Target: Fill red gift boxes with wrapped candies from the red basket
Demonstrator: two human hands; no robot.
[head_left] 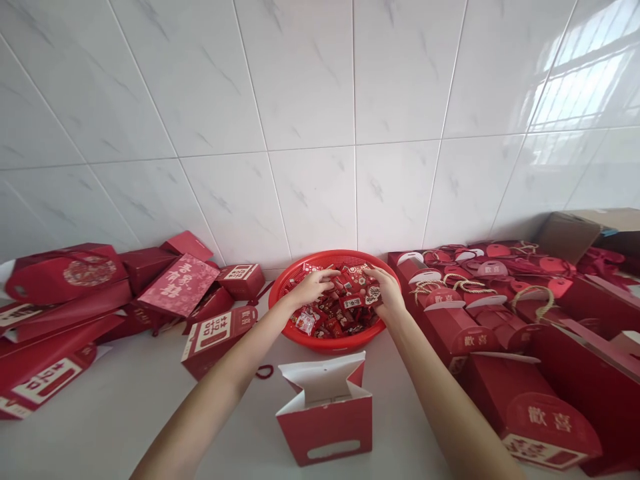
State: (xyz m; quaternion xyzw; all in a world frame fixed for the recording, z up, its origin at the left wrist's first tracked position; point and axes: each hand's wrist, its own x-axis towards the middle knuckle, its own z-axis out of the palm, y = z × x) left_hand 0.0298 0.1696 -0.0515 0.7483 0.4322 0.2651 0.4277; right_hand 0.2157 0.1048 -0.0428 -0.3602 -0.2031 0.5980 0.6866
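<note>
Picking through the wrapped packets [353, 303] calls for light fingertips, we judge: we do best to lift from the top of the heap, a few at a time, without crushing the wrappers or pushing any over the rim. The packets lie in the red basket [336, 345], beyond the open box [340, 427] on the counter [240, 427]. Our hands are apart: the left hand [315, 285] has its fingers bent over the heap, and the right hand [390, 292] curves around packets at the right side. We cannot tell whether either grips one. The packets point every which way; one near the middle lies with its long axis roughly left to right. The basket looks widest left to right, while the box stands upright, mouth up, slotted panel towards us.
</note>
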